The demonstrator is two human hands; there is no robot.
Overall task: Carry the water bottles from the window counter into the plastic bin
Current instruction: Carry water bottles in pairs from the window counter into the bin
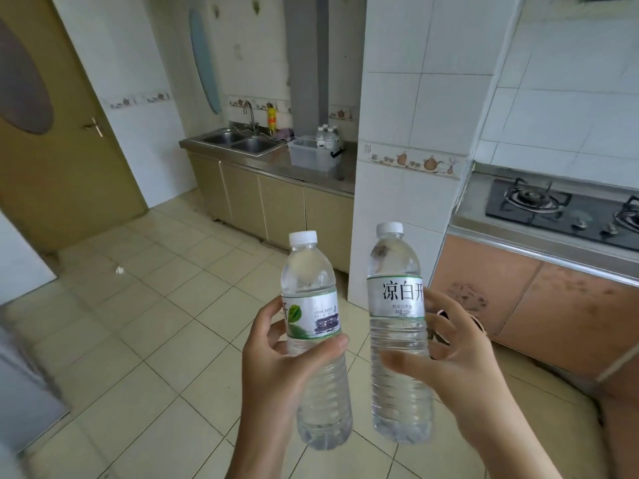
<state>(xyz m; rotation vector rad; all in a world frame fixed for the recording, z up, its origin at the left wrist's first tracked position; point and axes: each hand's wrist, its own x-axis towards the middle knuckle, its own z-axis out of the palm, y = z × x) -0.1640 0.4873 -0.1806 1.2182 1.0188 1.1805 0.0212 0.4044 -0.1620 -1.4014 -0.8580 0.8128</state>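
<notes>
While both bottles ride upright over the tiled floor (pixel 148 340), the plastic bin (pixel 313 153) lies straight ahead and well apart from them, on the steel counter (pixel 276 164) to the right of the double sink (pixel 238 141). The left hand (pixel 276 368) wraps its fingers and thumb round the waist of the left water bottle (pixel 316 340), just under the label; the right hand (pixel 460 368) grasps the right water bottle (pixel 397 337) the same way, thumb in front, fingers behind. Each bottle's long axis stands near vertical, white cap up, the two just beside each other but apart.

More capped bottles (pixel 326 135) show at the bin's far right end, though whether they stand inside it or behind it cannot be told from here. A white tiled pillar (pixel 408 133) rises to the right of the path and hides the counter's right end, with a gas hob (pixel 560 205) beyond it. Neither hand looks clearly nearer the bin; the carry seems to be underway, and the approach probably calls for keeping left of the pillar, then lowering the bottles base-first.
</notes>
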